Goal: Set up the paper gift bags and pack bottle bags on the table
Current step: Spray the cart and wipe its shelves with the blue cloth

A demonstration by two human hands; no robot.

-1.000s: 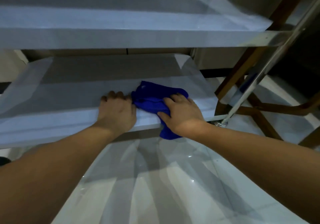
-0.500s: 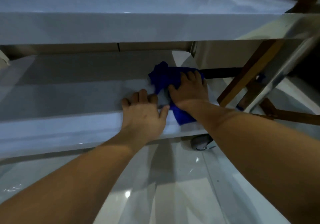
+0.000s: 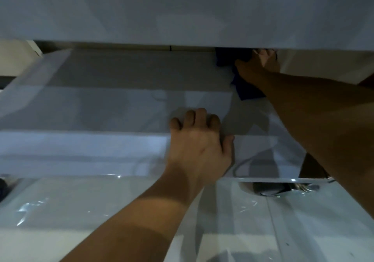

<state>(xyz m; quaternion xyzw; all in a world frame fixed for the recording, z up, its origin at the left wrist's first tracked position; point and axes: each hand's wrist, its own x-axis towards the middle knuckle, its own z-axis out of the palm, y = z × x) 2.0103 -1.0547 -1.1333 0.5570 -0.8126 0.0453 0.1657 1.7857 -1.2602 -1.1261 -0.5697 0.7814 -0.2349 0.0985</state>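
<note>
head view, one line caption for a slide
Right hand presses a blue cloth at the back of a lower shelf while left hand rests on its front edge.

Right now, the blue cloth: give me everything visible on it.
The blue cloth is a deep blue, soft, crumpled fabric lying at the far right of the lower shelf. Only part shows: the upper shelf's front edge hides its top, and the right hand presses on it, covering the middle. A bunched bit shows left of the hand, and a loose corner points toward the camera beside the forearm.
</note>
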